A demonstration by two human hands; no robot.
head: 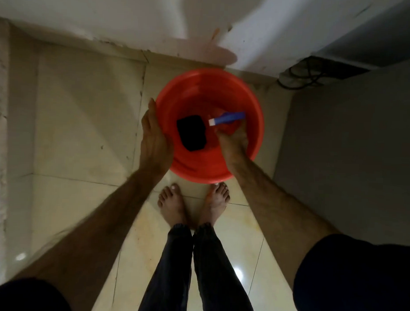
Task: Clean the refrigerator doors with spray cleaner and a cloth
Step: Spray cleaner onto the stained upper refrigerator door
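I look straight down at a round red basin (252, 110) in front of my bare feet. A dark folded cloth (191, 132) lies inside it on the left. To the cloth's right is the spray bottle (228, 117), showing a blue head and a white nozzle, its body hidden under my fingers. My right hand (232, 139) reaches into the basin and is closed around the bottle. My left hand (154, 139) lies along the basin's left rim and grips it with the fingers stretched forward.
The floor is glossy cream tile (89, 118). A white wall (111, 17) runs along the far side. A large grey appliance side (353, 149) stands at the right, with dark cables (304, 75) under a grey body at the far right corner.
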